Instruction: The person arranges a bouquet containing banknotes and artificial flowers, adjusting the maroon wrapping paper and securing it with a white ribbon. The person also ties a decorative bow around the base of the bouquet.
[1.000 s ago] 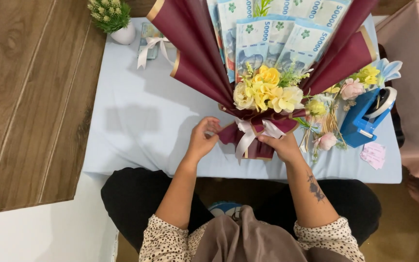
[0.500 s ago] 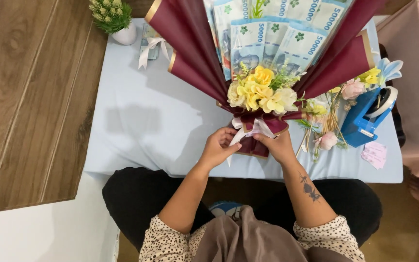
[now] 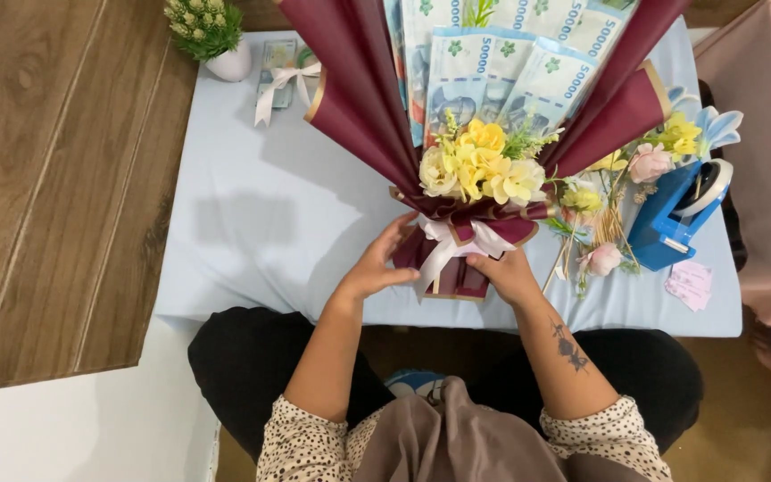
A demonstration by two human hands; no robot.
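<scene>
The bouquet (image 3: 479,161) lies on the worktop (image 3: 269,223), long axis pointing away; left hand (image 3: 381,263) open against its wrapped stem, right hand (image 3: 506,272) cupping the stem's other side

Low table under a pale blue cloth (image 3: 252,232), set on a brown wood-plank floor (image 3: 46,178). Far left corner: small white pot of green artificial sprigs (image 3: 209,31); just beside it, a small clear-wrapped packet tied with a white ribbon bow (image 3: 283,76). Right side: blue tape dispenser with a roll of clear tape (image 3: 675,214). Near it, loose pink and yellow artificial flowers on thin wooden sticks (image 3: 613,205). Pale pink paper tag (image 3: 691,284) at the near right edge.
</scene>
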